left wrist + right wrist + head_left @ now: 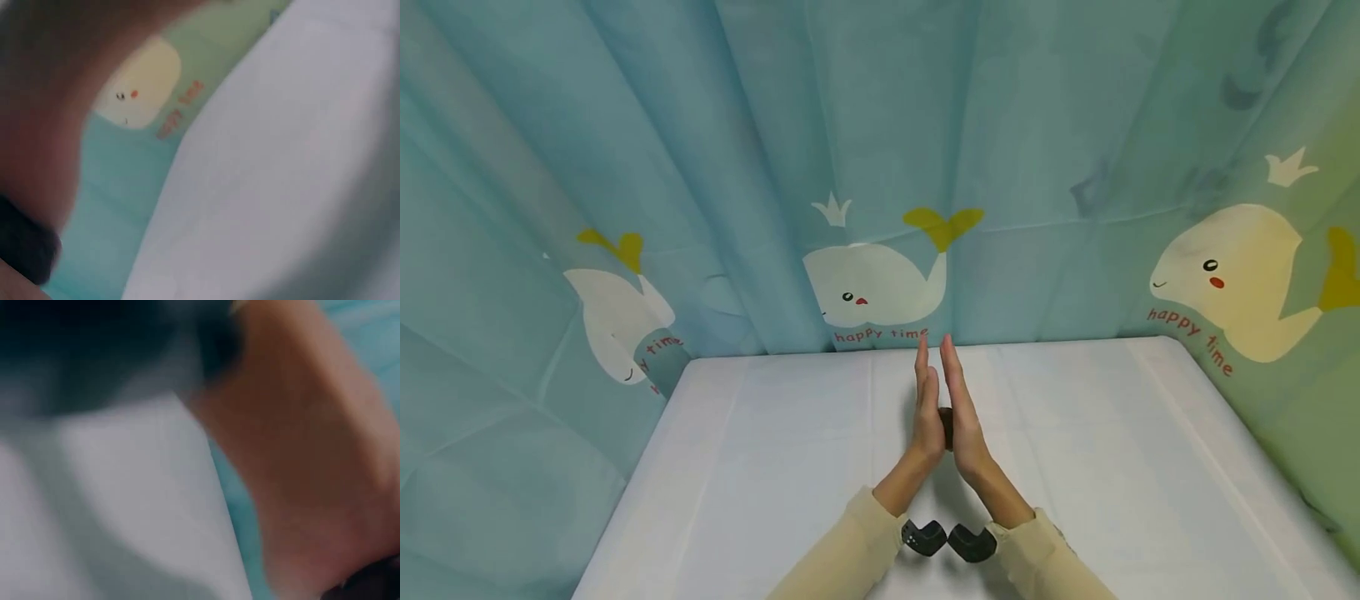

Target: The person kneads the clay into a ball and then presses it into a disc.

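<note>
In the head view my left hand (928, 421) and right hand (964, 417) stand upright, palms facing, above the table. Their fingers are straight and point away from me. Between the palms sits a small dark object (947, 427), mostly hidden, its kind not clear; both palms appear to press on it from the sides. The left wrist view has a blurred hand (44, 125) close to the lens, with a dark rounded thing (25, 240) below it. A large blurred part of a hand (306, 456) fills the right side of the right wrist view.
A white-covered table (790, 425) spreads under the hands. Blue-green curtains (1037, 150) with whale prints hang behind it and at both sides. Two black wrist devices, the left one (923, 537) and the right one (972, 543), nearly touch below the wrists.
</note>
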Demonstrator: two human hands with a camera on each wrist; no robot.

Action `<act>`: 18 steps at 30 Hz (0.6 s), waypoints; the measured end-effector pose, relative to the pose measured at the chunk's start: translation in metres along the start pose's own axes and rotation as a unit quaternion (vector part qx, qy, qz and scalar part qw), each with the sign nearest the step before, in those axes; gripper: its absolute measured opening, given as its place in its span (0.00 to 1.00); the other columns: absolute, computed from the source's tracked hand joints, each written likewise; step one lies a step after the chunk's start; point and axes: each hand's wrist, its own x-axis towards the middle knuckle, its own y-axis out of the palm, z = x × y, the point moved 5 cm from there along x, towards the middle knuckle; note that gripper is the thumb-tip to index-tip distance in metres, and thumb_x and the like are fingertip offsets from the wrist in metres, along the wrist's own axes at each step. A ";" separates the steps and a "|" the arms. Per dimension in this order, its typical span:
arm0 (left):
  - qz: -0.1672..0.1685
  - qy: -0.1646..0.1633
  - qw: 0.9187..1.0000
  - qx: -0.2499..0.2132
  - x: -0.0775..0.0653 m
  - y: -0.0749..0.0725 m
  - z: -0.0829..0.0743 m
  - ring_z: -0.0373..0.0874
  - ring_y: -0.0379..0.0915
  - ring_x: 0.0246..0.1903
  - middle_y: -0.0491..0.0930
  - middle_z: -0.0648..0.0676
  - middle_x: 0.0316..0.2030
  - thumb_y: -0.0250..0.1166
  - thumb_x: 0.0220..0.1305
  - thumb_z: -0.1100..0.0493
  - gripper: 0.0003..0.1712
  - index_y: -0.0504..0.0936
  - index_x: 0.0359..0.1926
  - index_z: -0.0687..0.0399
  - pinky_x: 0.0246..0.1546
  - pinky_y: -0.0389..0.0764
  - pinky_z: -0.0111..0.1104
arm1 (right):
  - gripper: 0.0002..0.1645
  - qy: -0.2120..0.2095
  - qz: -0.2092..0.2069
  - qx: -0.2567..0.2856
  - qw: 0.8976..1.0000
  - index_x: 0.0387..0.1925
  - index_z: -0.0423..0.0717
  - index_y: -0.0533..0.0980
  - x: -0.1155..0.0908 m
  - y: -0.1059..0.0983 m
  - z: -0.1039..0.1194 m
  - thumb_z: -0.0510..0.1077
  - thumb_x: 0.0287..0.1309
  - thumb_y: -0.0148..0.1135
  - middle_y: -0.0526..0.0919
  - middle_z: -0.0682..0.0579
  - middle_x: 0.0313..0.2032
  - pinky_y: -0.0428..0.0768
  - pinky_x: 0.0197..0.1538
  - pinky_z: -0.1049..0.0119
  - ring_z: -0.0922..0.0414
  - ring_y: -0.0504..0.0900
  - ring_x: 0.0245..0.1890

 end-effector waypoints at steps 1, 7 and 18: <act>0.009 -0.002 1.000 -0.005 -0.002 0.002 -0.002 0.46 0.33 0.80 0.39 0.53 0.82 0.32 0.81 0.49 0.35 0.40 0.83 0.51 0.76 0.38 0.52 | 0.33 -0.005 -0.001 -0.002 1.000 0.83 0.59 0.41 0.000 -0.002 0.001 0.54 0.84 0.23 0.42 0.58 0.82 0.40 0.77 0.57 0.59 0.39 0.81; 0.070 -0.015 0.997 -0.024 -0.011 0.013 -0.023 0.42 0.33 0.80 0.35 0.47 0.82 0.31 0.81 0.44 0.36 0.37 0.84 0.41 0.75 0.46 0.49 | 0.32 0.001 -0.007 -0.007 1.000 0.83 0.63 0.42 0.006 -0.013 0.001 0.55 0.84 0.22 0.43 0.56 0.82 0.53 0.70 0.74 0.57 0.41 0.81; 0.033 0.006 0.999 -0.008 0.000 0.000 -0.033 0.44 0.32 0.80 0.39 0.50 0.82 0.31 0.80 0.49 0.36 0.40 0.83 0.48 0.76 0.38 0.52 | 0.34 0.015 0.050 0.010 0.999 0.84 0.61 0.39 0.006 0.001 0.000 0.57 0.83 0.20 0.39 0.52 0.82 0.68 0.28 0.77 0.70 0.72 0.24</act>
